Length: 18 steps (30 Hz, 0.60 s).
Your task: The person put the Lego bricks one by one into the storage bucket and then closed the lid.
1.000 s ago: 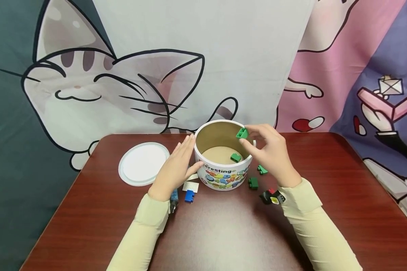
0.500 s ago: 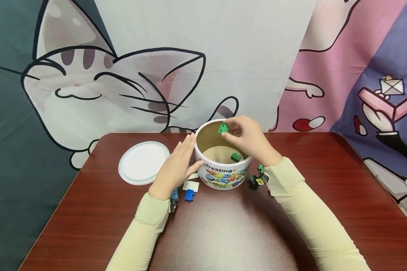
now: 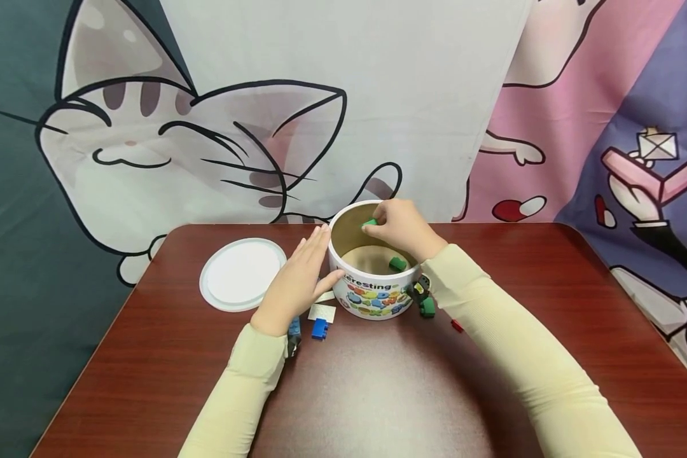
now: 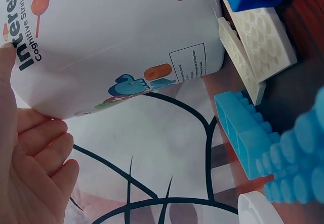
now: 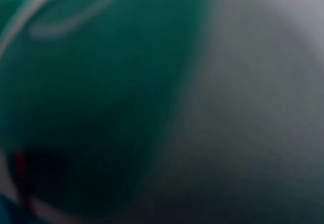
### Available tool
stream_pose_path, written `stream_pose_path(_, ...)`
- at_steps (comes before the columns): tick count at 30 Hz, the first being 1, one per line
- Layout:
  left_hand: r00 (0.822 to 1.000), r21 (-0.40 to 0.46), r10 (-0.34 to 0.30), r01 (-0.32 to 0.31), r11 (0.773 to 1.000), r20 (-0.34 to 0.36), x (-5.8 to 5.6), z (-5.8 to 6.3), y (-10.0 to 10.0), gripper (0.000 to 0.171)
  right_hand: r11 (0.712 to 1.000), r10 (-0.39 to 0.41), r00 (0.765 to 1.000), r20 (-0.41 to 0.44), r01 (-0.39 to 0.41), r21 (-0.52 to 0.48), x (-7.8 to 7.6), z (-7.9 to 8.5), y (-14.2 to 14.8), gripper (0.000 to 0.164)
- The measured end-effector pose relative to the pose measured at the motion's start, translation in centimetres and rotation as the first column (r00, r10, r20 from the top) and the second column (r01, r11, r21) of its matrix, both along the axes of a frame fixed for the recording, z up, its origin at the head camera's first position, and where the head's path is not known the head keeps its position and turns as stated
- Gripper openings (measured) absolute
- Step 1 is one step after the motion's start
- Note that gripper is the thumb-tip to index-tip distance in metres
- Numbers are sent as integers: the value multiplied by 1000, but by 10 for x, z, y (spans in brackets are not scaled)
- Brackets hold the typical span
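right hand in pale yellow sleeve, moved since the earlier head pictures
Yes, the right hand moved left, farther over the unmoved round white printed bucket.

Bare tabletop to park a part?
Free: brown wood-grain tabletop between the pale-yellow left sleeve and pale-yellow right sleeve, in front of the white cylindrical bucket; also right of the right sleeve. Crowded: beside the bucket, blue plastic brick left, green plastic brick right.

That white bucket (image 3: 355,285) wears many-coloured prints (image 3: 378,300) and is tan inside; the bricks (image 3: 397,264) in it are green. Pale yellow sleeves (image 3: 506,324), reddish-brown, wood-grained desk (image 3: 143,362), a black-outlined cat (image 3: 131,203) across the far cloth (image 3: 412,95).
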<state>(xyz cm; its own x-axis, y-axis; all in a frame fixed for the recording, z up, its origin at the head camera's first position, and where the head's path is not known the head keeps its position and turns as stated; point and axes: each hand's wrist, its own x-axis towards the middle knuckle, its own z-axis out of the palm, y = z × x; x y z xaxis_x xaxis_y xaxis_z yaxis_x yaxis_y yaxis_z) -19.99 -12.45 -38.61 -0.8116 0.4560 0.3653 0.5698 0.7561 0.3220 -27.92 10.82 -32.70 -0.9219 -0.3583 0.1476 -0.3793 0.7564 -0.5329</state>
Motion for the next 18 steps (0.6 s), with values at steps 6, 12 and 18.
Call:
stream_pose_path(6,1000,-6,4,-4,1000,4,-1,0,0,80,999,-34,999,-9,34,18,0,-3,1,27)
stream_pose_path(12,1000,-5,8,-7,1000,4,-1,0,0,80,996,-25,998,-64,20,-88,12,6,8,22)
stream_pose_path(18,1000,-3,10,-10,1000,4,0,-1,0,81,974,-63,989,-130,33,-222,33,19,24,19)
